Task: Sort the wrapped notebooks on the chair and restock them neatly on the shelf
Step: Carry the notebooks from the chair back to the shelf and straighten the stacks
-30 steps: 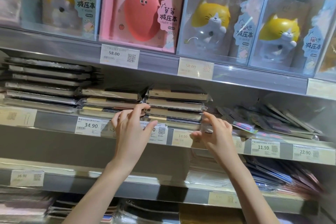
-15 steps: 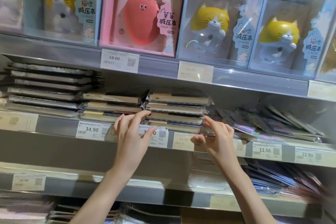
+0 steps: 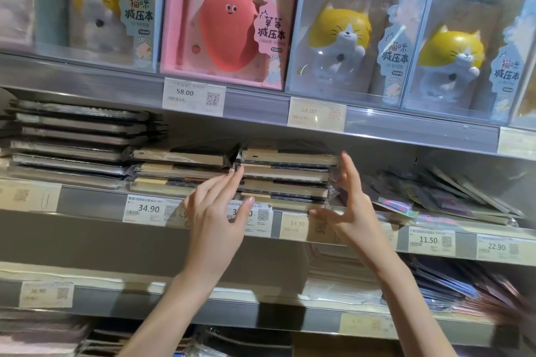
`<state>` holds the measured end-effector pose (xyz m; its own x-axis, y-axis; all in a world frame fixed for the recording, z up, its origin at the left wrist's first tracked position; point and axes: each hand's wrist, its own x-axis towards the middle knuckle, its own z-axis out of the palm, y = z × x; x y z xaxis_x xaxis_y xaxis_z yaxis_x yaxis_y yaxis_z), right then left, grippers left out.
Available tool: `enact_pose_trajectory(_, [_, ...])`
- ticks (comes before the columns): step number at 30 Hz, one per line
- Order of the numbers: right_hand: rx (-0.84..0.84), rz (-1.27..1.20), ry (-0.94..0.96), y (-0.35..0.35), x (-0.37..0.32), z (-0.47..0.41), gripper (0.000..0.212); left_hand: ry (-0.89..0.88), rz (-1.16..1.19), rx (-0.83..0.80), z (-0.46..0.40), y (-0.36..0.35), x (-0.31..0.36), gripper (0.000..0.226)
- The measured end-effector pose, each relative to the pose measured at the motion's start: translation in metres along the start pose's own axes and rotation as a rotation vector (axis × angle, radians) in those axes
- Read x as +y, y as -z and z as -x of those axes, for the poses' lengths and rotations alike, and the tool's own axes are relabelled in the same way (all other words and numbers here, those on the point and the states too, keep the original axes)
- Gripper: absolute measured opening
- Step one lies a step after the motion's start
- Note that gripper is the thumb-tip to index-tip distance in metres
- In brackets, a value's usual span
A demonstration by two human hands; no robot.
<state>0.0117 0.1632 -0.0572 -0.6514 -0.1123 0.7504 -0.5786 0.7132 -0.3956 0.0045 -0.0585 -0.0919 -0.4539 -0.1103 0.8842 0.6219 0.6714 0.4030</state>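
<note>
A stack of several wrapped notebooks (image 3: 285, 175) lies flat on the middle shelf (image 3: 87, 200), with cream page edges facing me. My left hand (image 3: 216, 211) has straight fingers reaching to the stack's left front corner. My right hand (image 3: 348, 200) stands at the stack's right end, fingers straight and upright against the wrap, thumb stretched along the front edge. A shorter stack of wrapped notebooks (image 3: 179, 168) sits directly left of it. The chair is out of view.
A taller pile of dark notebooks (image 3: 72, 139) fills the shelf's left. Thin slanted booklets (image 3: 452, 197) lie at the right. Boxed cat and strawberry notebooks (image 3: 229, 23) stand on the top shelf. Price tags line the rails; lower shelves hold more stationery.
My right hand rose from the stack's lower right corner and now stands upright against its right end. My left hand shifted slightly right toward the left corner.
</note>
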Motion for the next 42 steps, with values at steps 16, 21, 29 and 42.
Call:
enact_pose_trajectory(16, [-0.010,0.025,-0.029,-0.003,-0.010,0.003,0.106,-0.020,-0.018,-0.060,-0.003,0.006,-0.002,0.053])
enact_pose_trajectory(21, [-0.051,-0.071,-0.033,0.003,-0.014,0.002,0.096,-0.011,0.081,-0.066,-0.004,0.015,-0.011,0.045])
enact_pose_trajectory(29, [0.046,-0.103,-0.069,-0.002,-0.022,-0.021,0.062,0.109,0.103,-0.117,-0.037,0.019,0.011,0.048])
enact_pose_trajectory(42, [0.082,0.049,-0.076,-0.007,-0.007,-0.023,0.065,-0.020,0.096,0.135,-0.045,-0.002,-0.001,0.027])
